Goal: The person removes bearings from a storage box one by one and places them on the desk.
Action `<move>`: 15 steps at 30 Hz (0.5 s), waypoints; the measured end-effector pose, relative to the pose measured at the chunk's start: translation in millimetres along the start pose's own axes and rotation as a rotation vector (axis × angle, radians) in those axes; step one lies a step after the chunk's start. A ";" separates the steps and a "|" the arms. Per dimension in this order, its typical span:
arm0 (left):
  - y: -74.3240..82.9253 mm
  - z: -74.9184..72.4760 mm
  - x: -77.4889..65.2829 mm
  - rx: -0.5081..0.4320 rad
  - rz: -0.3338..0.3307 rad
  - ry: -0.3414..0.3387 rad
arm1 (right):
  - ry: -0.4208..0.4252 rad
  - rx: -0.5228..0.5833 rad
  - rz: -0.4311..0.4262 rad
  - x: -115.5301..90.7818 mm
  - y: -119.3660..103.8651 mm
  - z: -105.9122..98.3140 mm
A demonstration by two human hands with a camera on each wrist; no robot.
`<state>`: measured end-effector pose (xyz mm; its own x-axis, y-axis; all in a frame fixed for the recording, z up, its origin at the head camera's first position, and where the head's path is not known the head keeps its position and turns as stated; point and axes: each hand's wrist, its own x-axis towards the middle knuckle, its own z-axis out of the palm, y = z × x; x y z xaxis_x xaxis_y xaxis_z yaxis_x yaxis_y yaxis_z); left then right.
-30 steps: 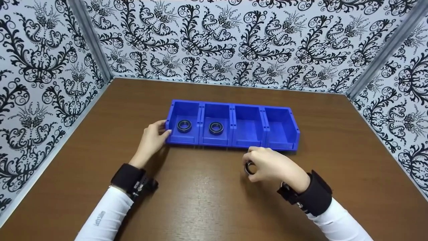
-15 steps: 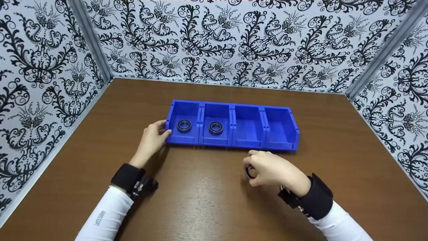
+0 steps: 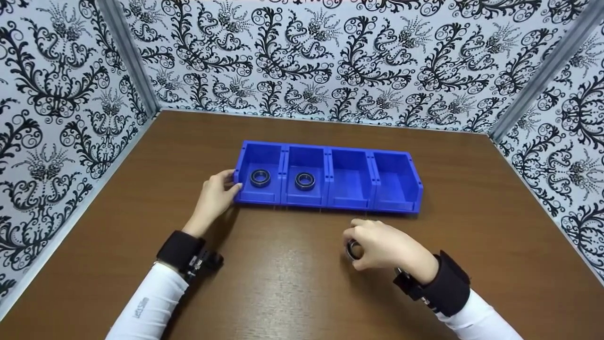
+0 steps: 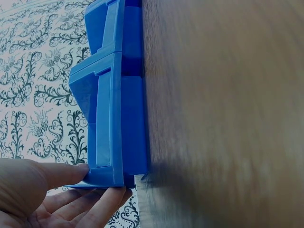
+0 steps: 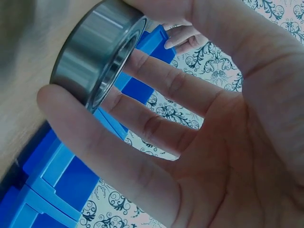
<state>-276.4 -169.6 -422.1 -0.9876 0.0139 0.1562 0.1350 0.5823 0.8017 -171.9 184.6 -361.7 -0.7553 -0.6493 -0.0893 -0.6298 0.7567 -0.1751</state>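
Observation:
A metal ball bearing is pinched between the thumb and fingers of my right hand, in front of the blue bin row. It shows partly as a dark ring in the head view. My left hand grips the left side wall of the four-part blue bin row, thumb inside and fingers outside, as the left wrist view shows at the bin's edge. One bearing lies flat in the leftmost bin, another in the second bin.
The brown wooden table carries the bins near its middle. White panels with black scrollwork stand behind and on both sides, joined by grey metal posts. Black camera straps wrap both wrists over white sleeves.
My right hand has drawn back slightly from the bins toward the front, still pinching the bearing. The left hand and the bins have stayed in place.

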 end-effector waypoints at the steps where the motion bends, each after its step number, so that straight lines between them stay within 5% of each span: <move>1: 0.1 0.0 -0.1 0.002 0.000 -0.002 | -0.001 0.002 0.000 -0.3 0.0 0.9; 15: 0.2 0.0 0.4 0.010 -0.004 -0.006 | -0.020 0.010 -0.038 -1.2 -0.7 11.7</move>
<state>-276.7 -169.5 -421.8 -0.9887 0.0165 0.1489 0.1298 0.5907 0.7964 -168.4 184.0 -372.9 -0.7267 -0.6793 -0.1023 -0.6563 0.7305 -0.1889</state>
